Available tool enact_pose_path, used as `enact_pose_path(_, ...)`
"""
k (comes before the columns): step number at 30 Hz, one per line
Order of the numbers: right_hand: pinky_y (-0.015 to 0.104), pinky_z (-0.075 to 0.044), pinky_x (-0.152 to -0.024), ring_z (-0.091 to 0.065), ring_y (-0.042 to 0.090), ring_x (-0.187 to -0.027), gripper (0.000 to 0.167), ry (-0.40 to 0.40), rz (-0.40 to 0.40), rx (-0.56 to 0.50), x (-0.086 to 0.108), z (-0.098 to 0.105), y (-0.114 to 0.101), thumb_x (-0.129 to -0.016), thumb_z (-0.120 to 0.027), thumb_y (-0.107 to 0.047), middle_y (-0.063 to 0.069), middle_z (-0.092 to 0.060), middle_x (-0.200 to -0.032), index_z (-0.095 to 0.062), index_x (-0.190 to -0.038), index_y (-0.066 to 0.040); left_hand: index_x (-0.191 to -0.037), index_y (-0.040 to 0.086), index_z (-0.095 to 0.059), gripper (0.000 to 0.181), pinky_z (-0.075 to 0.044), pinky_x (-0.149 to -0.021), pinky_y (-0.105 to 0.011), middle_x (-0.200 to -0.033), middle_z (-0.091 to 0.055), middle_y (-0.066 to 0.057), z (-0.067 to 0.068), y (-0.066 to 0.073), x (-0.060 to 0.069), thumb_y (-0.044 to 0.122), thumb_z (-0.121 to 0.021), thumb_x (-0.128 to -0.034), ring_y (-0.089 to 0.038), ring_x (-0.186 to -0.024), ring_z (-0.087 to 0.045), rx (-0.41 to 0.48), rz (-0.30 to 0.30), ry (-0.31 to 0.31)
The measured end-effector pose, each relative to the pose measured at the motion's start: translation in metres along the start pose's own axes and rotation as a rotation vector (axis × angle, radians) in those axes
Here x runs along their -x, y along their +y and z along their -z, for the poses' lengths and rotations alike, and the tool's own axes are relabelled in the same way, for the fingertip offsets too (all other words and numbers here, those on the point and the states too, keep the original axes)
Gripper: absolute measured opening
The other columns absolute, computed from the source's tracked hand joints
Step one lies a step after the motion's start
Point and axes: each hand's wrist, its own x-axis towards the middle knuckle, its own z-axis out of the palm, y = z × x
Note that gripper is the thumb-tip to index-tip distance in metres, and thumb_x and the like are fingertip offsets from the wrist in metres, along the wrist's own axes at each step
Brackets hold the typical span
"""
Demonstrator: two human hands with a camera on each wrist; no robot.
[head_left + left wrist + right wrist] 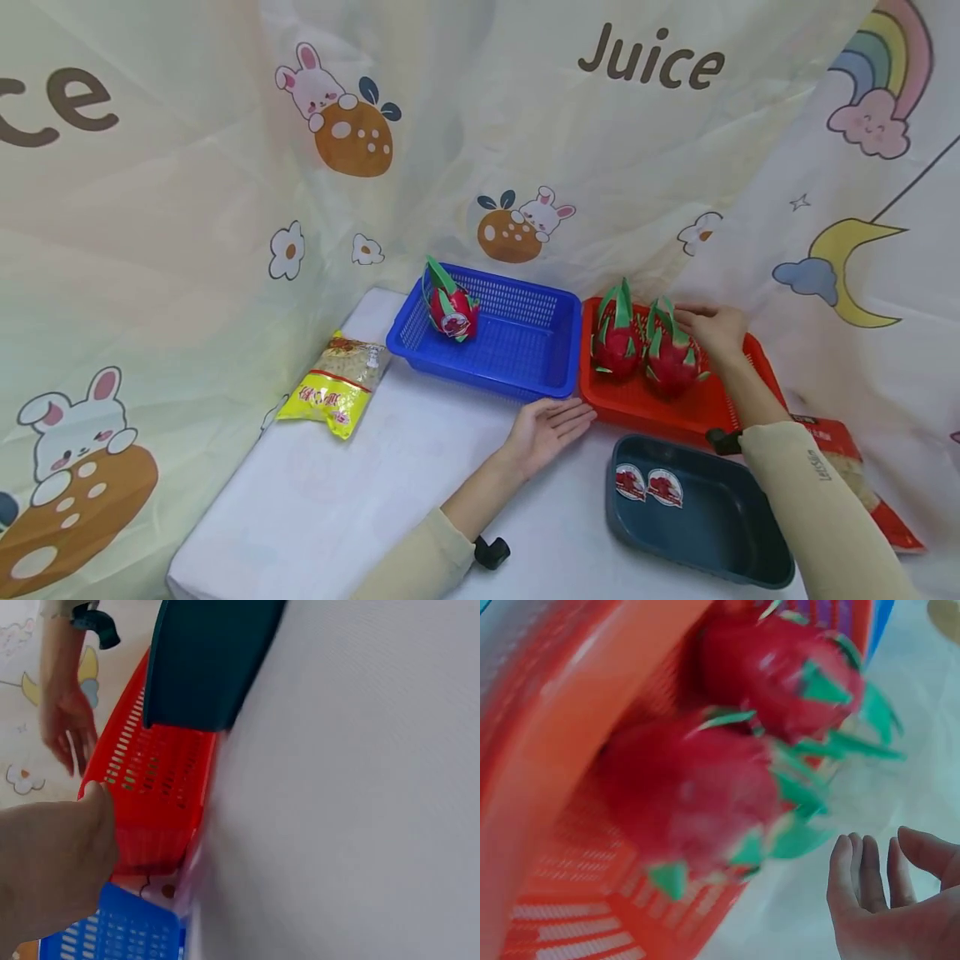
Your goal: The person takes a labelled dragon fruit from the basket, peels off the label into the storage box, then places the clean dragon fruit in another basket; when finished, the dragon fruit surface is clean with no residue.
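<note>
Two red dragon fruits, a left one (617, 348) and a right one (671, 367), sit side by side in the red basket (637, 412), green leaves upward. My right hand (712, 329) is over the basket's far right side, beside the right fruit's leaves. In the right wrist view, its fingers (844, 874) are loosely bent and apart from the fruit, holding nothing. My left hand (546, 432) lies palm up, fingers extended, by the near corners of the red and blue baskets. A third dragon fruit (453, 315), bearing a round sticker, is in the blue basket (517, 354).
Two dragon-fruit stickers (648, 486) lie at the left of a dark teal tray (697, 537) in front of the red basket. Left of the blue basket is a yellow food bag (333, 383). A red bag (843, 458) lies partly behind my right forearm. Printed cloth hangs behind.
</note>
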Motion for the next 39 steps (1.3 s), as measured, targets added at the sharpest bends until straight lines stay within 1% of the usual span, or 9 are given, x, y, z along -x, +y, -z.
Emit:
enact_pose_path(4, 0.014, -0.058, -0.076, -0.071, -0.005, -0.077, 0.052, -0.028, 0.072, -0.002, 0.004, -0.026, -0.017, -0.099, -0.074, -0.026, -0.011, -0.074, -0.093, -0.064, -0.136, 0.008, -0.155, -0.015, -0.032, 0.058, -0.028, -0.124, -0.05, -0.16, -0.037, -0.033, 0.012, 0.011, 0.013, 0.018, -0.037, -0.1071, -0.045, -0.148, -0.039, -0.057, -0.002, -0.007)
enact_pose_path(6, 0.016, -0.059, -0.076, -0.072, -0.002, -0.08, 0.049, -0.038, 0.103, 0.002, 0.006, -0.04, -0.026, -0.099, -0.074, -0.024, -0.005, -0.074, -0.106, -0.065, -0.134, 0.007, -0.154, -0.017, -0.03, 0.058, -0.027, -0.125, -0.05, -0.161, -0.033, -0.035, 0.017, 0.016, 0.019, 0.016, -0.036, -0.107, -0.046, -0.149, -0.037, -0.066, -0.019, -0.005)
enact_pose_path(9, 0.019, -0.06, -0.08, -0.073, 0.002, -0.087, 0.044, -0.077, 0.139, 0.01, 0.009, -0.063, -0.038, -0.1, -0.073, -0.021, 0.009, -0.068, -0.125, -0.067, -0.133, 0.006, -0.152, -0.02, -0.029, 0.057, -0.028, -0.124, -0.051, -0.16, -0.03, -0.037, 0.024, 0.024, 0.028, 0.015, -0.036, -0.1073, -0.047, -0.149, -0.036, -0.079, -0.058, 0.009)
enact_pose_path(12, 0.019, -0.06, -0.08, -0.073, 0.004, -0.088, 0.041, -0.126, 0.172, 0.008, 0.008, -0.087, -0.047, -0.1, -0.073, -0.018, 0.019, -0.065, -0.134, -0.067, -0.133, 0.006, -0.15, -0.021, -0.03, 0.056, -0.03, -0.124, -0.051, -0.16, -0.029, -0.04, 0.029, 0.032, 0.035, 0.014, -0.037, -0.1071, -0.048, -0.148, -0.038, -0.079, -0.102, 0.039)
enact_pose_path(15, 0.024, -0.061, -0.083, -0.075, 0.01, -0.091, 0.037, -0.173, 0.192, -0.005, 0.007, -0.115, -0.054, -0.1, -0.072, -0.014, 0.023, -0.068, -0.13, -0.068, -0.131, 0.006, -0.15, -0.02, -0.031, 0.055, -0.031, -0.124, -0.05, -0.159, -0.03, -0.04, 0.035, 0.038, 0.043, 0.014, -0.037, -0.1073, -0.049, -0.147, -0.038, -0.083, -0.129, 0.066)
enact_pose_path(22, 0.037, -0.061, -0.09, -0.071, 0.038, -0.112, 0.031, -0.286, 0.211, -0.031, 0.006, -0.178, -0.068, -0.099, -0.072, -0.008, 0.025, -0.072, -0.119, -0.07, -0.124, 0.01, -0.152, -0.017, -0.026, 0.055, -0.034, -0.122, -0.049, -0.157, -0.033, -0.04, 0.048, 0.055, 0.054, 0.012, -0.038, -0.1076, -0.05, -0.146, -0.039, -0.062, -0.183, 0.116)
enact_pose_path(29, 0.047, -0.059, -0.095, -0.071, 0.039, -0.112, 0.03, -0.37, 0.217, -0.023, 0.006, -0.223, -0.089, -0.098, -0.074, -0.012, 0.026, -0.071, -0.12, -0.072, -0.12, 0.008, -0.157, -0.015, -0.014, 0.059, -0.029, -0.124, -0.051, -0.16, -0.025, -0.04, 0.055, 0.073, 0.055, 0.003, -0.031, -0.1038, -0.053, -0.149, -0.03, -0.03, -0.228, 0.107)
enact_pose_path(36, 0.041, -0.061, -0.091, -0.07, 0.041, -0.114, 0.03, -0.421, 0.203, -0.012, 0.002, -0.262, -0.106, -0.1, -0.072, -0.017, 0.023, -0.073, -0.119, -0.073, -0.121, 0.005, -0.157, -0.016, -0.013, 0.058, -0.027, -0.125, -0.051, -0.16, -0.02, -0.041, 0.061, 0.084, 0.058, 0.003, -0.028, -0.1041, -0.053, -0.151, -0.025, 0.014, -0.275, 0.11)
enact_pose_path(39, 0.046, -0.059, -0.095, -0.068, 0.043, -0.117, 0.031, -0.468, 0.205, -0.021, 0.002, -0.278, -0.107, -0.102, -0.07, -0.018, 0.025, -0.072, -0.121, -0.072, -0.122, 0.005, -0.157, -0.015, -0.012, 0.058, -0.027, -0.125, -0.052, -0.16, -0.02, -0.04, 0.065, 0.087, 0.06, 0.004, -0.029, -0.1048, -0.053, -0.151, -0.025, 0.035, -0.296, 0.123)
